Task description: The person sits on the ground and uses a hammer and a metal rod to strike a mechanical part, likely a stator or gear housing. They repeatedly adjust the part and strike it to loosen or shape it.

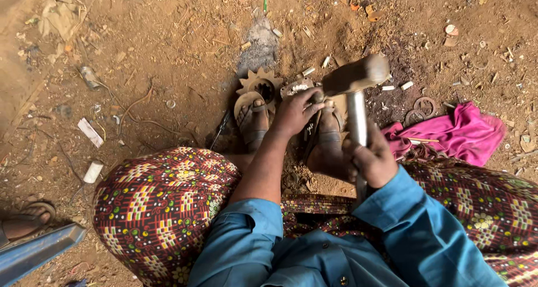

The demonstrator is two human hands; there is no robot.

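Gripping a hammer (pixel 355 77), the right hand (pixel 372 161) is closed; the left hand (pixel 294 113) pinches a metal piece (pixel 298 88).

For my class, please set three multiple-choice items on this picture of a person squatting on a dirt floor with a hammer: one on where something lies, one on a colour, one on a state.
1. Where does the toothed gear lie?
A. On the ground just beyond the sandalled foot
B. On the pink cloth
C. In the person's lap

2. What colour is the cloth on the ground at the person's right?
A. Green
B. Pink
C. White

3. How is the hammer held?
A. Lying flat on the ground
B. Gripped in both hands
C. Gripped by its handle in the right hand, head raised over the small metal piece that the left hand steadies

Answers: 1 A, the gear sits in the dirt past the toes. 2 B, the crumpled cloth is bright pink. 3 C, only the right hand grips the handle; the left rests on the piece.
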